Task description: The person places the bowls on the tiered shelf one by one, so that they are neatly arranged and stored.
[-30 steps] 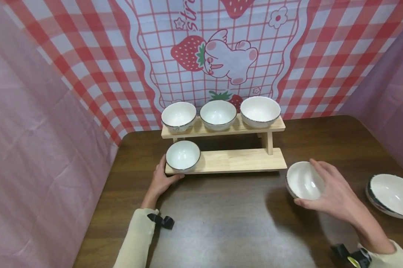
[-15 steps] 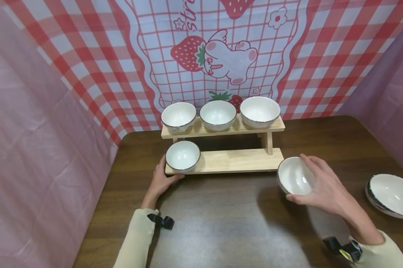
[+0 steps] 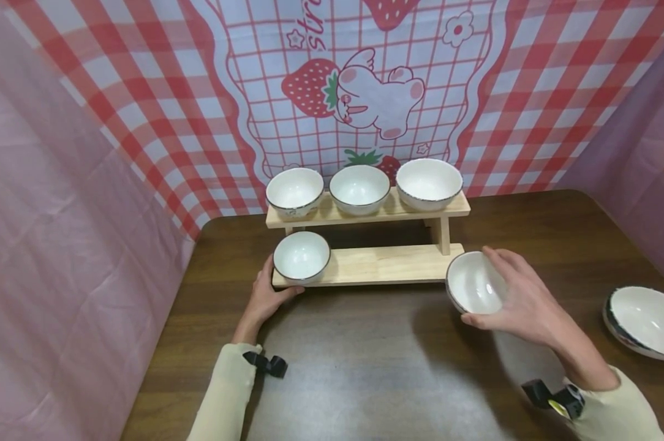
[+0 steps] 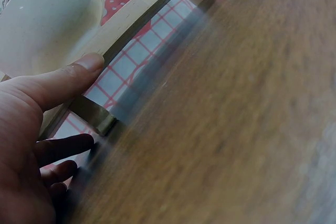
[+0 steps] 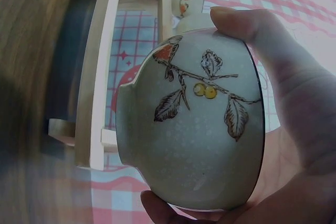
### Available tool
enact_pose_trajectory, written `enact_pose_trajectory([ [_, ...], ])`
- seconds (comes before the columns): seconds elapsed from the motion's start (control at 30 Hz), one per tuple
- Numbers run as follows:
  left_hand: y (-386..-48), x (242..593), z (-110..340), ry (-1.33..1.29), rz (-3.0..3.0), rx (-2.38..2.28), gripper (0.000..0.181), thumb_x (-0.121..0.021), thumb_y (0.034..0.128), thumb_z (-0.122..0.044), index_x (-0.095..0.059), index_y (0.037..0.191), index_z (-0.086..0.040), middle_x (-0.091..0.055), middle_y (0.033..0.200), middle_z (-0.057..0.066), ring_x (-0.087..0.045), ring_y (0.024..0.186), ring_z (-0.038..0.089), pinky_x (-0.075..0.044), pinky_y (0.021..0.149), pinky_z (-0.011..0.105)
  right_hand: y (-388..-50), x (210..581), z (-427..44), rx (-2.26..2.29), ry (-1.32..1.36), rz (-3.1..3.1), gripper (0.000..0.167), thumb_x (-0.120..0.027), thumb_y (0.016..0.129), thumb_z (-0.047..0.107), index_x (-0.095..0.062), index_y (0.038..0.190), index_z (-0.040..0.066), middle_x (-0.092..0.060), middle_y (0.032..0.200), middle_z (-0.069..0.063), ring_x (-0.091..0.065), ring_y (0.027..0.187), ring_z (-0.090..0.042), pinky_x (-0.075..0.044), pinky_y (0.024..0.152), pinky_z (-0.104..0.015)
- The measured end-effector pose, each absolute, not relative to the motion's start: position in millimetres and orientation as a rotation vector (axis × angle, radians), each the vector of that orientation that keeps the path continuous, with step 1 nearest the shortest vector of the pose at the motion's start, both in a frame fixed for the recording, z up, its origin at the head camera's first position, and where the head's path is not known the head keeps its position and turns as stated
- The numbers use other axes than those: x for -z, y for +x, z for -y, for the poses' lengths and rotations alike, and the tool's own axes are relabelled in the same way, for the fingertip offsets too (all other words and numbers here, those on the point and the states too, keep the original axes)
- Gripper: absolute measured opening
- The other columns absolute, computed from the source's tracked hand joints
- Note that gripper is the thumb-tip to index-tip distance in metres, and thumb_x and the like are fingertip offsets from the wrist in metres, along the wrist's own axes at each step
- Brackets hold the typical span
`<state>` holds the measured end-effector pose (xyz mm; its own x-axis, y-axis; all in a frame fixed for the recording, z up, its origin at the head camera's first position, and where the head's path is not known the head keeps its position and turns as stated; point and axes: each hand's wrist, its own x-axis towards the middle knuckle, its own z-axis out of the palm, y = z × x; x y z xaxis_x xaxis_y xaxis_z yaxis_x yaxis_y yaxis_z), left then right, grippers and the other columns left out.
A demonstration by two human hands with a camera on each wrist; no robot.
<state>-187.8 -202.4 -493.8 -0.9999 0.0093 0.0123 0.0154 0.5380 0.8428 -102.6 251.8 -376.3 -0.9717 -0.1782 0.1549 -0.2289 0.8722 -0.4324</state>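
Note:
My right hand grips a small white bowl by its rim, tilted, just off the right end of the lower shelf. Leaves, a branch and yellow berries decorate the outside of this bowl in the right wrist view. At the lower shelf's left end, my left hand holds the two-tier wooden stand, thumb on its front edge. Beside that hand, a dark-rimmed bowl sits on the lower shelf. The upper shelf bears a left bowl, a middle bowl and a larger right bowl.
Another wide bowl stands on the brown wooden table at the far right. A red-checked strawberry cloth hangs behind the stand. Pink cloth covers the left side, with more at the right.
My right hand has carried its bowl leftward and slightly away from me, closer to the lower shelf's right end. My left hand and the bowls on the stand have stayed put.

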Motion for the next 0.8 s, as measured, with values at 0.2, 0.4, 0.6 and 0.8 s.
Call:
enact_pose_trajectory([
  [0.2, -188, 494, 202, -0.019, 2.74, 1.515, 0.104, -0.088, 0.0755, -0.029, -0.025, 0.159, -0.023, -0.039, 0.159, 0.011, -0.035, 0.143, 0.036, -0.027, 0.117, 0.063, -105, 373, -245, -0.704, 0.334, 2.936, 0.124, -0.092, 0.058, 0.052, -0.033, 0.153, -0.002, -0.038, 0.145, -0.032, -0.043, 0.122, -0.049, -0.047, 0.086, -0.073],
  [0.4, -188, 494, 202, -0.013, 2.745, 1.516, 0.104, -0.088, 0.0756, -0.029, -0.025, 0.159, -0.023, -0.039, 0.158, 0.012, -0.035, 0.143, 0.036, -0.028, 0.117, 0.063, -109, 372, -239, -0.71, 0.375, 2.904, 0.124, -0.092, 0.056, 0.051, -0.035, 0.152, -0.003, -0.04, 0.144, -0.031, -0.044, 0.122, -0.048, -0.047, 0.088, -0.071],
  [0.6, -188, 494, 202, -0.01, 2.75, 1.524, 0.104, -0.088, 0.0756, -0.029, -0.025, 0.158, -0.024, -0.04, 0.158, 0.012, -0.034, 0.144, 0.036, -0.029, 0.117, 0.062, -113, 370, -232, -0.721, 0.397, 2.904, 0.122, -0.091, 0.057, 0.05, -0.035, 0.152, -0.001, -0.04, 0.144, -0.031, -0.043, 0.123, -0.049, -0.044, 0.09, -0.072],
  [0.8, -187, 495, 202, -0.025, 2.732, 1.521, 0.106, -0.089, 0.073, -0.031, -0.026, 0.158, -0.024, -0.041, 0.156, 0.013, -0.036, 0.141, 0.036, -0.03, 0.115, 0.063, -116, 368, -225, -0.74, 0.395, 2.932, 0.12, -0.09, 0.06, 0.051, -0.034, 0.153, -0.001, -0.038, 0.146, -0.031, -0.042, 0.123, -0.047, -0.047, 0.089, -0.071],
])
